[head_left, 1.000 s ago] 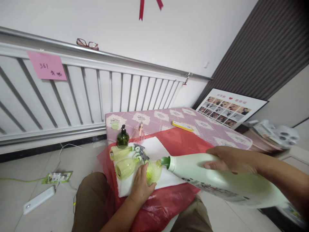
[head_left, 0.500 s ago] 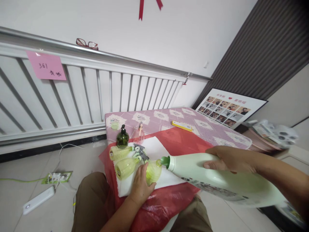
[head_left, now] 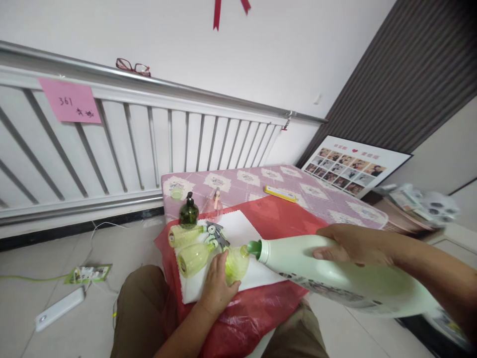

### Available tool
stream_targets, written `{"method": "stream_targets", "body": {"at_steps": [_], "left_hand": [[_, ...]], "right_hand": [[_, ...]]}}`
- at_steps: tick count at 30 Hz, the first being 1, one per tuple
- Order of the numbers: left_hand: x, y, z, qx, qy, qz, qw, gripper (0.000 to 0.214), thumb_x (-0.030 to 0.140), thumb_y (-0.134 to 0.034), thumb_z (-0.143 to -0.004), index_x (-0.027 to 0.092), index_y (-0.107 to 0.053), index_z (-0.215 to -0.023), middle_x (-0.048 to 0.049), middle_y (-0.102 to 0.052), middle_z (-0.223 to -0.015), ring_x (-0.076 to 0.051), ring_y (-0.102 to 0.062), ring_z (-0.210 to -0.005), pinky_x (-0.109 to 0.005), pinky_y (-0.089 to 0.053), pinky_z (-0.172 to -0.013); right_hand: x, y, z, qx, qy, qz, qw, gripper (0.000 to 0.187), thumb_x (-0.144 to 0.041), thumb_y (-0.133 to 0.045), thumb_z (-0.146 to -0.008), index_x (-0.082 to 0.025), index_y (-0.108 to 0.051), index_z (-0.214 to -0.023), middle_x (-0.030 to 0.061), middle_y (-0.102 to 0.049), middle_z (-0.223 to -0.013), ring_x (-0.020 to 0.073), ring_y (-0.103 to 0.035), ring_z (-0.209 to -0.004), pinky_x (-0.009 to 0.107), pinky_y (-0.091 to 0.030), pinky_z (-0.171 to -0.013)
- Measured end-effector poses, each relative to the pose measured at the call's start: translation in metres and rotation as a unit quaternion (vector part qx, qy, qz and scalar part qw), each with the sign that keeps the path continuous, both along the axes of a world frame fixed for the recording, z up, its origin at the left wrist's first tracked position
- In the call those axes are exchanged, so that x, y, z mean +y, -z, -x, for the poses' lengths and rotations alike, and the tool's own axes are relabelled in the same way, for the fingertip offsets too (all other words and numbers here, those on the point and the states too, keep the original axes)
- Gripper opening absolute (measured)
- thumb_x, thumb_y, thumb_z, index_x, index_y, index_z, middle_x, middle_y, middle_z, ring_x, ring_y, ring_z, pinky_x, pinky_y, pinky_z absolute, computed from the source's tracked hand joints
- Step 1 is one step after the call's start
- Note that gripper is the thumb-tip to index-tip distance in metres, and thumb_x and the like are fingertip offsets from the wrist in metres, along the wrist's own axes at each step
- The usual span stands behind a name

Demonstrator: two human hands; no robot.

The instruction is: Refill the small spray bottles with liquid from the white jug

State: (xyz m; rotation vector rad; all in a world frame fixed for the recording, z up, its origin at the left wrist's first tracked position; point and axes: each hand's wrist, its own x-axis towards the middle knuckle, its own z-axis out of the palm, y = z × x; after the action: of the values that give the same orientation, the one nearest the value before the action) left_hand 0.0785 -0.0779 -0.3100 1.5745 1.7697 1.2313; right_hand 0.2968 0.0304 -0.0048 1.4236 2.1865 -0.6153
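My right hand (head_left: 345, 244) grips a large pale green jug (head_left: 298, 256), tilted nearly level with its green spout toward the left. The spout meets the mouth of a clear yellow-green bottle (head_left: 237, 263). Around that bottle's side curl the fingers of my left hand (head_left: 219, 283), steadying it on a white cloth (head_left: 257, 271). Left of it, two more yellow-green bottles (head_left: 194, 259) lie on their sides. Grey spray heads (head_left: 219, 234) rest beside their necks. A dark green pump bottle (head_left: 189, 213) and a pink clear bottle (head_left: 215, 206) stand behind.
Red plastic sheeting (head_left: 286, 216) lies under the cloth on a purple patterned mattress (head_left: 249, 181). A yellow box (head_left: 280, 193) sits farther back. A white radiator (head_left: 179, 139) lines the wall. On the floor at left are a power strip (head_left: 88, 273) and cables. A photo board (head_left: 354, 166) leans at right.
Both hands hold nearly the same positions, with the jug's spout still at the bottle's mouth. The view has shifted very slightly.
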Motion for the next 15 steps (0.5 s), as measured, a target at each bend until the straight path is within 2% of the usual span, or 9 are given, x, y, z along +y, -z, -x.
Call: {"method": "stream_targets", "body": {"at_steps": [9, 15], "left_hand": [[0.0, 0.0, 0.0002, 0.0, 0.0, -0.003, 1.0, 0.08, 0.024, -0.06, -0.068, 0.013, -0.028, -0.141, -0.0157, -0.042, -0.139, -0.028, -0.037, -0.132, -0.042, -0.029, -0.112], [0.0001, 0.0018, 0.0001, -0.004, 0.0, -0.005, 1.0, 0.081, 0.025, -0.061, -0.068, 0.013, -0.028, -0.141, -0.0155, -0.041, -0.139, -0.028, -0.036, -0.132, -0.041, -0.029, -0.112]], "right_hand": [[-0.0004, -0.0002, -0.0012, 0.007, -0.002, -0.003, 1.0, 0.055, -0.072, -0.05, -0.075, -0.019, -0.056, -0.085, 0.0062, -0.062, -0.08, 0.0186, -0.058, -0.062, 0.029, -0.04, -0.051], [0.0011, 0.0001, -0.001, -0.001, -0.011, 0.002, 1.0, 0.055, -0.071, -0.048, -0.077, -0.018, -0.055, -0.087, 0.0071, -0.062, -0.083, 0.0197, -0.059, -0.065, 0.029, -0.041, -0.052]]}}
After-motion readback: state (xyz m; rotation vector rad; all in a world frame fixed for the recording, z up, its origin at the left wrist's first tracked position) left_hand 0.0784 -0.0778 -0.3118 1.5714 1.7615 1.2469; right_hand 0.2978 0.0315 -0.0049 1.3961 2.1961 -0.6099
